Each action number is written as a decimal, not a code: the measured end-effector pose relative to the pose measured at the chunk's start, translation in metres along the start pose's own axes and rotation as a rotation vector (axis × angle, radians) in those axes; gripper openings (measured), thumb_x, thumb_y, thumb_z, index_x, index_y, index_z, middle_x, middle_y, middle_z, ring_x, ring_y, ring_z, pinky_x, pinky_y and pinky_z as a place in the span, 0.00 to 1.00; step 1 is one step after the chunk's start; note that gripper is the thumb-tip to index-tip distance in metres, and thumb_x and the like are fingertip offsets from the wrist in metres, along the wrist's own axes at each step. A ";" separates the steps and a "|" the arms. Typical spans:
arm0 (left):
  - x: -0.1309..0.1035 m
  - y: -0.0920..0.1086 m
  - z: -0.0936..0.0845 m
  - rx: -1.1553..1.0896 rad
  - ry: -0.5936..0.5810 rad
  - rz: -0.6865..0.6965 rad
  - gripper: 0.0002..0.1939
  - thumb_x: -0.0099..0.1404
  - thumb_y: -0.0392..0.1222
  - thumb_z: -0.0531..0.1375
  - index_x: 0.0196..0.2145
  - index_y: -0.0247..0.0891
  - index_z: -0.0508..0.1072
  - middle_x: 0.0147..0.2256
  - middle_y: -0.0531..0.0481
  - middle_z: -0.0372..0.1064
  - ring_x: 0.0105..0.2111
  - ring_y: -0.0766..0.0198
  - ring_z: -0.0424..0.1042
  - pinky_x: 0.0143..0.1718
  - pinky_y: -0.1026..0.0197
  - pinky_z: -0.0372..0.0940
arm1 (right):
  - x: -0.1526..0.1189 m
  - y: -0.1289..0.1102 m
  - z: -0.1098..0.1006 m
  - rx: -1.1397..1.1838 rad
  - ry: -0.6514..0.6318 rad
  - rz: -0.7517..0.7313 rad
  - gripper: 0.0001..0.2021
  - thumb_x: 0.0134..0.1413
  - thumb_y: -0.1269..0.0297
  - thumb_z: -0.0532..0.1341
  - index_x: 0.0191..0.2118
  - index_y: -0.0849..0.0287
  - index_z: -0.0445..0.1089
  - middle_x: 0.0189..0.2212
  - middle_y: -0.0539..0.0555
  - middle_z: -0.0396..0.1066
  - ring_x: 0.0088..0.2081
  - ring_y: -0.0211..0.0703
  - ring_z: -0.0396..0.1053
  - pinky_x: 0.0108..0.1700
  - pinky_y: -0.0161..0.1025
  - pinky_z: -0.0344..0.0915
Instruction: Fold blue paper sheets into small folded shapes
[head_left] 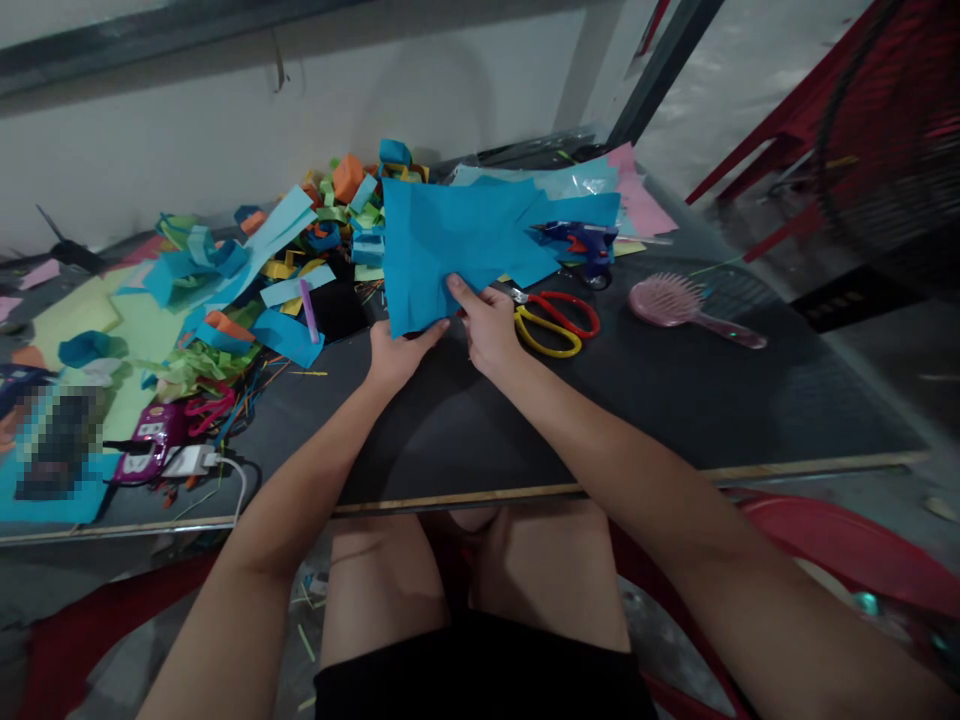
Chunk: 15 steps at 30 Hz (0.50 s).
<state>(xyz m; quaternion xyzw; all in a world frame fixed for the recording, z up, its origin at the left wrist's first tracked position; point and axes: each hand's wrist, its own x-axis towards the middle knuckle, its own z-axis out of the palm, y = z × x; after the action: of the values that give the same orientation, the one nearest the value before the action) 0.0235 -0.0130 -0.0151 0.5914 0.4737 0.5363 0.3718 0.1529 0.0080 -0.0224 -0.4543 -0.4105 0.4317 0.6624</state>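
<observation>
On the tabletop [735, 410], scissors [551, 351] lie right of the sheet [442, 240], a glue gun [589, 245] behind them, a brush [671, 302] farther right, a plug [187, 461] far left.

Dim light dulls the table [660, 410]. Soft shadows lie below the left hand [400, 352] and right hand [489, 325] and on the wall [330, 125] behind the far edge; plastic [592, 181] glints near the far right corner. The fan [889, 140] beyond the right edge blurs; a near-left patch [60, 443] is pixelated.

Arms [600, 430] extended forward, hands [491, 332] close together, both gripping
</observation>
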 end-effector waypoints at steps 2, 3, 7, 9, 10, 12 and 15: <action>0.000 0.001 0.001 0.007 0.003 -0.009 0.19 0.52 0.55 0.72 0.19 0.39 0.73 0.20 0.46 0.73 0.22 0.57 0.74 0.29 0.52 0.73 | 0.001 0.001 0.000 0.002 0.022 0.010 0.33 0.35 0.29 0.68 0.19 0.51 0.52 0.17 0.46 0.51 0.25 0.41 0.59 0.30 0.44 0.62; 0.000 0.002 0.001 0.001 0.006 -0.011 0.19 0.52 0.54 0.72 0.19 0.38 0.74 0.19 0.46 0.72 0.21 0.58 0.73 0.27 0.53 0.72 | 0.001 0.001 0.000 0.012 0.040 0.015 0.33 0.35 0.30 0.69 0.19 0.51 0.53 0.17 0.46 0.51 0.26 0.41 0.60 0.31 0.44 0.62; 0.003 0.004 0.001 0.002 0.010 -0.007 0.17 0.53 0.50 0.72 0.18 0.38 0.72 0.17 0.49 0.70 0.18 0.62 0.70 0.22 0.58 0.67 | -0.001 -0.001 0.002 0.071 0.052 0.012 0.33 0.35 0.34 0.71 0.17 0.51 0.51 0.16 0.45 0.50 0.24 0.39 0.58 0.30 0.43 0.61; 0.004 0.004 0.001 0.000 0.006 -0.006 0.18 0.53 0.48 0.71 0.17 0.38 0.71 0.16 0.50 0.68 0.17 0.64 0.69 0.20 0.60 0.66 | -0.003 -0.005 0.003 0.100 0.041 0.012 0.34 0.33 0.33 0.72 0.17 0.52 0.50 0.16 0.44 0.49 0.22 0.37 0.55 0.28 0.41 0.59; 0.005 0.003 0.000 -0.007 0.004 -0.007 0.18 0.54 0.48 0.71 0.17 0.37 0.70 0.16 0.51 0.68 0.17 0.64 0.69 0.20 0.60 0.66 | -0.004 -0.008 0.003 0.112 0.040 0.018 0.35 0.31 0.33 0.72 0.16 0.52 0.49 0.15 0.43 0.48 0.22 0.36 0.53 0.27 0.41 0.58; 0.005 0.003 -0.001 -0.013 -0.004 -0.011 0.17 0.54 0.47 0.71 0.18 0.37 0.70 0.17 0.51 0.69 0.17 0.65 0.70 0.20 0.61 0.66 | -0.006 -0.012 0.004 0.132 0.042 0.038 0.35 0.29 0.33 0.73 0.16 0.52 0.49 0.15 0.42 0.48 0.21 0.34 0.52 0.26 0.39 0.57; 0.005 0.002 -0.002 -0.009 -0.008 -0.010 0.16 0.53 0.47 0.72 0.20 0.36 0.72 0.19 0.49 0.71 0.18 0.64 0.72 0.21 0.61 0.68 | -0.007 -0.014 0.005 0.162 0.053 0.059 0.34 0.28 0.36 0.74 0.16 0.53 0.50 0.14 0.42 0.48 0.21 0.33 0.51 0.26 0.38 0.56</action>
<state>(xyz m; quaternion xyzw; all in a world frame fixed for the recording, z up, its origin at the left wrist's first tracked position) 0.0212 -0.0087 -0.0116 0.5893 0.4728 0.5342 0.3791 0.1492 -0.0004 -0.0087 -0.4224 -0.3428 0.4708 0.6946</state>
